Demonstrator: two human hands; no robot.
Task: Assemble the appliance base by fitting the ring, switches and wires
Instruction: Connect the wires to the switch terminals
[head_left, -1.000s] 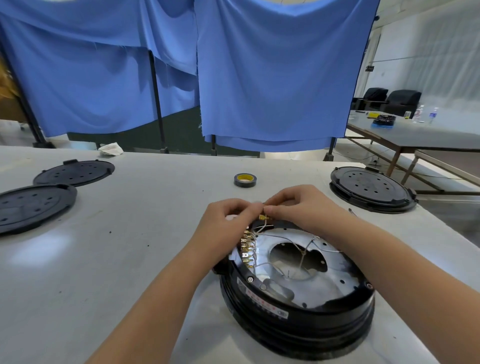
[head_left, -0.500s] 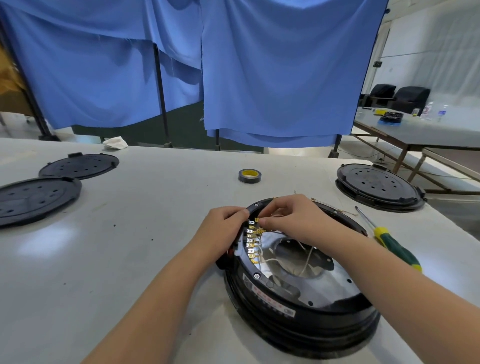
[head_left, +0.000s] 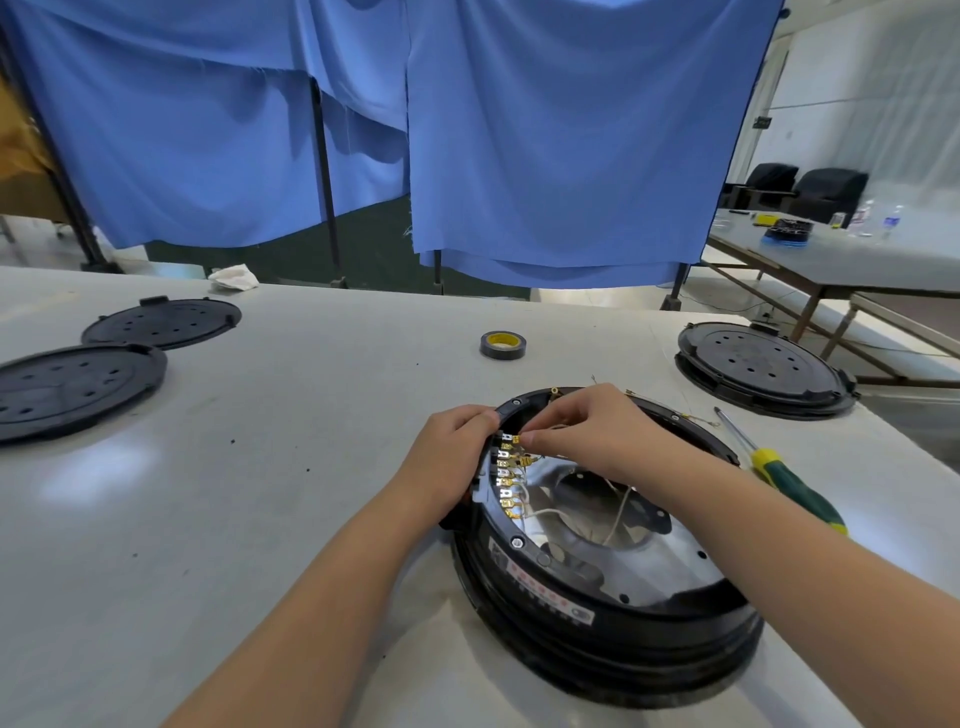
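The appliance base (head_left: 613, 587), a round black housing with a shiny metal plate inside and a large hole at its middle, sits on the white table (head_left: 234, 519) just in front of the person. Along its left inner edge runs a row of brass terminals (head_left: 506, 478), and thin pale wires (head_left: 613, 514) trail from them across the central opening.

The right hand (head_left: 587, 431) reaches over the far rim, fingers curled, thumb and forefinger pinching a small brass connector (head_left: 517, 439) at the top of the terminal row. The left hand (head_left: 449, 457) rests against the base's left rim, fingers curled over the black edge beside the same terminals; whether it holds the rim fast or only steadies it cannot be told.

Just right of the base lies a screwdriver (head_left: 779, 473) with a green and yellow handle, partly hidden by the right forearm. Beyond the base sits a roll of black tape (head_left: 502, 345) with a yellow core. A stack of black perforated covers (head_left: 763, 366) stands at the far right, and two more black covers (head_left: 78, 382) lie flat, well apart, at the left. Blue cloth (head_left: 545, 145) hangs behind the table.
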